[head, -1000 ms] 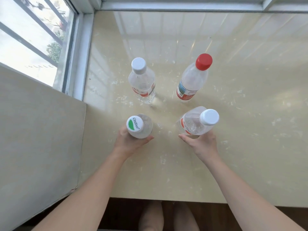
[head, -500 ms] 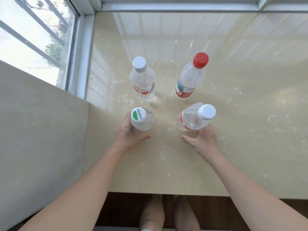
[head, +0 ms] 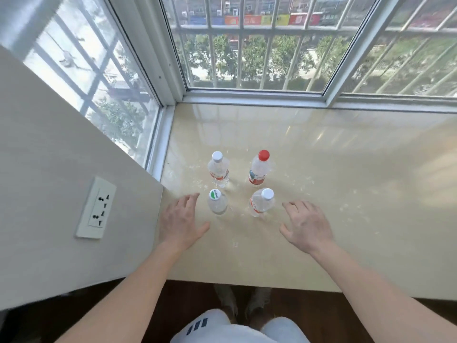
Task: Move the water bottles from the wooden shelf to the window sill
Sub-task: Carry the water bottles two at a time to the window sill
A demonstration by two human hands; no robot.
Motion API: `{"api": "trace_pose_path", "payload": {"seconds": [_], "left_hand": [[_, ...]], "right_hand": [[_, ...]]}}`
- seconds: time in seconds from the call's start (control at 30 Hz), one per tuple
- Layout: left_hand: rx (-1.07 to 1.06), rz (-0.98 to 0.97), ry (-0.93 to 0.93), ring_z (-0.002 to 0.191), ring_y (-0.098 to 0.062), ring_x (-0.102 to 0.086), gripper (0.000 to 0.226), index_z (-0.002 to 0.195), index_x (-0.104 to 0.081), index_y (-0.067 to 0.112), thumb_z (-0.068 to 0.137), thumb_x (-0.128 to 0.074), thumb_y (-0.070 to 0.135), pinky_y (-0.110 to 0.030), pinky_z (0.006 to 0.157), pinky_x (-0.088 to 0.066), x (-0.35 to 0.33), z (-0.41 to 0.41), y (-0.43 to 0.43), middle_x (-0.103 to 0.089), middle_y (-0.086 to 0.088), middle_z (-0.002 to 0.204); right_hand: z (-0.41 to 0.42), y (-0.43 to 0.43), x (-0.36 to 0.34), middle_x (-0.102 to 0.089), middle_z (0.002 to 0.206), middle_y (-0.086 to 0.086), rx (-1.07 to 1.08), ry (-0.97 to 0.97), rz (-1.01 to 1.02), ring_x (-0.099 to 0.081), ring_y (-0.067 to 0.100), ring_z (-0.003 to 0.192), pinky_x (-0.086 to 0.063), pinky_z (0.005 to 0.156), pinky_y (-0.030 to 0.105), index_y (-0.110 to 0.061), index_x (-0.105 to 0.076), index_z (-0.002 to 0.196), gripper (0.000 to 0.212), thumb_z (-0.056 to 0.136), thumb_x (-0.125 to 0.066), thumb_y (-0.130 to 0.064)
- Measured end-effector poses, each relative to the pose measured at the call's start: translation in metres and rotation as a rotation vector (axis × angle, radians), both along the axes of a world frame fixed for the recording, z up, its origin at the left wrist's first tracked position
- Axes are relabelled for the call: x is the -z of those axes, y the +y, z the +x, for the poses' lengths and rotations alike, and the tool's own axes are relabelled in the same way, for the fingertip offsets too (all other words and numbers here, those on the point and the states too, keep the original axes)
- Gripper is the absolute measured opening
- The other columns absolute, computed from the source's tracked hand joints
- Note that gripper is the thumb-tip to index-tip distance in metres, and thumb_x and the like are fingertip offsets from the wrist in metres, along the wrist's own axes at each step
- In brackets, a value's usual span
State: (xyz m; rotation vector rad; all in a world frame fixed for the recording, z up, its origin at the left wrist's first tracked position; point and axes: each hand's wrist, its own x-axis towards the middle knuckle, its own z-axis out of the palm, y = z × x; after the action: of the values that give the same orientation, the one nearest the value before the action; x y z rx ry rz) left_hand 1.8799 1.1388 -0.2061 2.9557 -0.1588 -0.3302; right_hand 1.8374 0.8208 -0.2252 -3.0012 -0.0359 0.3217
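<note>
Several clear water bottles stand upright on the cream window sill (head: 346, 194). At the back are a white-capped bottle (head: 218, 169) and a red-capped bottle (head: 258, 169). In front stand a bottle with a green-and-white cap (head: 217, 204) and another white-capped bottle (head: 261, 203). My left hand (head: 181, 221) hovers open just left of the green-capped bottle, apart from it. My right hand (head: 306, 225) is open to the right of the front white-capped bottle, holding nothing. The wooden shelf is out of view.
A beige wall (head: 61, 181) with a white socket (head: 96, 208) stands close on the left. Barred windows (head: 247, 45) enclose the sill at the back and left. The sill's front edge (head: 247, 284) lies above dark floor, my feet and my white shorts.
Both hands have let go of the two front bottles and drawn back and outward with fingers spread. The view has tilted up and pulled back, showing the windows.
</note>
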Motion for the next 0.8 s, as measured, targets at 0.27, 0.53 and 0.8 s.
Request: {"api": "trace_pose_path", "payload": {"seconds": [0.27, 0.53, 0.8], "left_hand": [[0.09, -0.086, -0.332, 0.113, -0.022, -0.059, 0.067, 0.126, -0.057, 0.023, 0.069, -0.052, 0.058, -0.041, 0.094, -0.048, -0.107, 0.01, -0.045, -0.064, 0.006, 0.118], [0.197, -0.043, -0.473, 0.119, -0.02, -0.055, 0.063, 0.13, -0.054, 0.025, 0.078, -0.045, 0.06, -0.04, 0.102, -0.042, -0.178, 0.03, -0.083, -0.06, 0.007, 0.128], [0.398, -0.109, -0.494, 0.12, -0.02, -0.053, 0.061, 0.131, -0.054, 0.025, 0.08, -0.05, 0.058, -0.04, 0.103, -0.039, -0.198, 0.043, -0.137, -0.06, 0.007, 0.13]], "right_hand": [[0.029, 0.014, -0.112, -0.068, 0.101, 0.0, -0.058, -0.317, 0.067, -0.064, 0.026, 0.088, -0.053, 0.08, 0.038, -0.019, -0.067, 0.109, 0.047, 0.074, -0.052, -0.046], [0.043, 0.008, -0.184, -0.066, 0.105, 0.001, -0.033, -0.515, 0.101, -0.064, 0.027, 0.096, -0.054, 0.086, 0.039, -0.019, -0.067, 0.112, 0.045, 0.074, -0.06, -0.044], [0.017, -0.033, -0.208, -0.067, 0.114, 0.004, 0.221, -0.524, 0.03, -0.062, 0.03, 0.111, -0.049, 0.099, 0.043, -0.02, -0.067, 0.118, 0.054, 0.079, -0.045, -0.05]]}}
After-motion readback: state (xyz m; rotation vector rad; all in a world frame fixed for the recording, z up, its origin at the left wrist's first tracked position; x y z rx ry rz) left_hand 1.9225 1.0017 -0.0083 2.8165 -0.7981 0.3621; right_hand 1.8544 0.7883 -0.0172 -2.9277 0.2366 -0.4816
